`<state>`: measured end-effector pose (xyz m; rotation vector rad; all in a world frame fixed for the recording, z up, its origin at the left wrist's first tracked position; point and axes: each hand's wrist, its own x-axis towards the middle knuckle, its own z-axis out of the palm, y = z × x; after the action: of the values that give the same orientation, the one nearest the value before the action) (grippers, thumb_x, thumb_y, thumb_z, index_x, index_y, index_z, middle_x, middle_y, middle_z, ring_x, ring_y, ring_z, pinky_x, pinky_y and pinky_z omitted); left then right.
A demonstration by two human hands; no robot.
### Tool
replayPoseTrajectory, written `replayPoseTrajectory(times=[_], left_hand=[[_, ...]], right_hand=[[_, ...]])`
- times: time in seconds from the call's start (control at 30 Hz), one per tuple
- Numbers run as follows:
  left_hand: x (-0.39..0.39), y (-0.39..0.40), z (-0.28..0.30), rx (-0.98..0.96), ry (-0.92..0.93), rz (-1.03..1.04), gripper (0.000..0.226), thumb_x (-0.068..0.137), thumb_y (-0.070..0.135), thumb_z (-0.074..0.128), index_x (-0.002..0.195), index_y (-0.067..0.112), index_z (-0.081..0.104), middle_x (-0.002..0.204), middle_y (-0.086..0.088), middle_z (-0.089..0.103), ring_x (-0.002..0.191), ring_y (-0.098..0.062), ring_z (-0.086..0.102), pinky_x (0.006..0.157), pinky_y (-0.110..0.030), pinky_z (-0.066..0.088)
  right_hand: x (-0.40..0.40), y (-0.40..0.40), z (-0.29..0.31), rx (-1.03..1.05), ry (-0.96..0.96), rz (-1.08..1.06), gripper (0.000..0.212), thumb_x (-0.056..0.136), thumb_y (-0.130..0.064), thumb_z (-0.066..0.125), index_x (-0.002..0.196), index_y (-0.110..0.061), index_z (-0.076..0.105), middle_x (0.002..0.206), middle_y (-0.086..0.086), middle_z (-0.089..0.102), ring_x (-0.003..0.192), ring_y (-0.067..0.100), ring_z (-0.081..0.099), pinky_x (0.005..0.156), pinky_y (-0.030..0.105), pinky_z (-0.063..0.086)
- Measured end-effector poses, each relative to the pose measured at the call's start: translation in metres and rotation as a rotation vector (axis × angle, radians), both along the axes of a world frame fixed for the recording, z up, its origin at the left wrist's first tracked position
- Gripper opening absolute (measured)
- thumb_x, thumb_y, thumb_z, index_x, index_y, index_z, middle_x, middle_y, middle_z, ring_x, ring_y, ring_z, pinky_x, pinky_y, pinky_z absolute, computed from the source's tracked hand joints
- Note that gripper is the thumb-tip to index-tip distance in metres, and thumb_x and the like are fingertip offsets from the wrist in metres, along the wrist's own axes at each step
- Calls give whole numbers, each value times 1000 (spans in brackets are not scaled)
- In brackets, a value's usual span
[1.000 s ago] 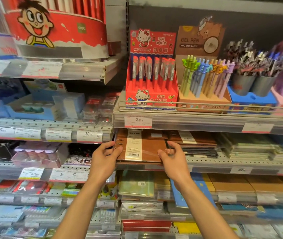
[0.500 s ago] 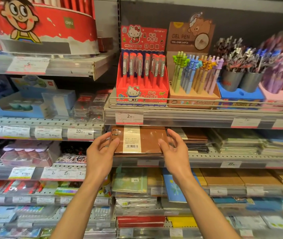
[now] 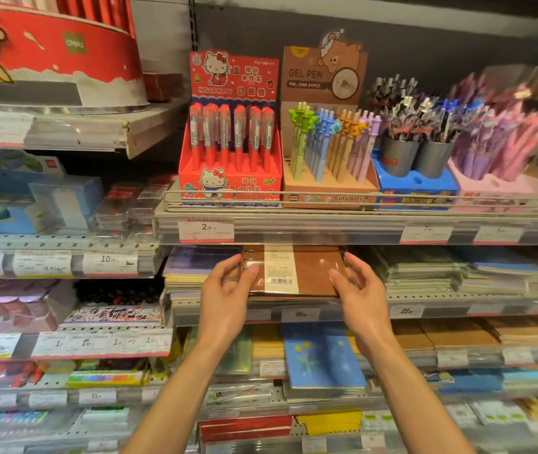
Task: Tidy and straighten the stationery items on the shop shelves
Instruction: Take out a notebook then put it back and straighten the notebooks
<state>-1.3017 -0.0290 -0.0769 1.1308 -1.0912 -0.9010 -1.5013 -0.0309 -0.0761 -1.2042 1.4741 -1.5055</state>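
A brown ring-bound notebook [image 3: 307, 273], wrapped in clear film with a cream label band, is held at the front of the notebook shelf [image 3: 425, 301]. Its ring edge is gripped by the left hand [image 3: 225, 290] at 9 o'clock; its other edge is gripped by the right hand [image 3: 357, 290] at 3 o'clock. At 12 o'clock, a red Hello Kitty pen box [image 3: 230, 178] is seen.

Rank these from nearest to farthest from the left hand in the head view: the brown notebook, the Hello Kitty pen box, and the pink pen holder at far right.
From the left hand:
1. Brown notebook, touching its fingers, just right of it.
2. Hello Kitty pen box, on the shelf directly above.
3. Pink pen holder, same upper shelf, far right.
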Motion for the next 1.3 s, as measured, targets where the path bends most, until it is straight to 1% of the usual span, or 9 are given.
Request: replayPoseTrajectory(times=[0.13,0.23,0.37,0.53,0.67,0.77,0.93,1.03,1.3], left_hand=[[-29,-11,-3,27,-16,-67,33,91,23,67,122,15,58,102,3,74,87,-1,71,78,-20,57],[-42,-17,-7,60,-70,-93,44,89,31,68,129,17,57,108,6,72,89,6,69,83,-20,56],[-44,-18,-9,77,-239,-158,64,86,43,68,143,22,46,105,24,59,84,29,54,68,1,44],[-28,-13,-15,11,-532,-159,95,66,66,70,148,33,35,118,20,44,100,18,46,79,-12,44],[-20,-18,-19,-65,-631,-172,88,69,67,70,146,39,39,135,20,38,124,6,41,99,-33,50],[-22,-22,-22,-81,-694,-161,82,73,68,66,145,37,42,145,19,36,133,-3,37,107,-37,45],[-33,-36,-22,-103,-705,-100,78,78,66,62,146,31,43,150,13,37,135,-7,39,104,-23,43],[-40,-49,-23,-82,-711,-70,79,80,68,59,146,28,43,151,5,40,134,-13,43,107,-38,45],[-51,-67,-29,-42,-753,68,69,86,61,57,141,20,50,137,-3,56,124,-21,53,102,-43,48]], right_hand=[[-34,-4,-3,18,-11,-41,47,95,-18,65,139,-23,52,117,-9,62,100,-6,59,83,14,47],[-53,-10,-9,58,20,-60,45,93,-25,67,136,-29,54,131,-1,60,119,12,59,98,35,53],[-63,-15,-16,139,98,-4,48,97,-27,62,143,-26,48,142,5,53,126,22,56,65,19,58],[-77,-6,-12,125,403,-1,64,92,-52,59,148,-29,41,148,-1,40,126,15,48,105,38,46],[-89,10,-16,101,637,166,81,77,-68,64,147,-34,42,148,-15,31,139,5,28,114,36,30],[-90,5,-22,53,699,183,77,79,-63,65,146,-33,44,151,-14,35,140,5,30,118,37,30],[-86,-18,-22,0,692,114,64,88,-52,65,145,-31,47,158,-9,31,146,11,25,116,34,24],[-81,-34,-22,21,722,65,61,91,-52,61,146,-30,46,161,-2,25,148,19,23,117,39,26],[-75,-59,-30,31,631,61,60,93,-49,60,146,-26,44,154,5,34,142,23,36,116,43,35]])
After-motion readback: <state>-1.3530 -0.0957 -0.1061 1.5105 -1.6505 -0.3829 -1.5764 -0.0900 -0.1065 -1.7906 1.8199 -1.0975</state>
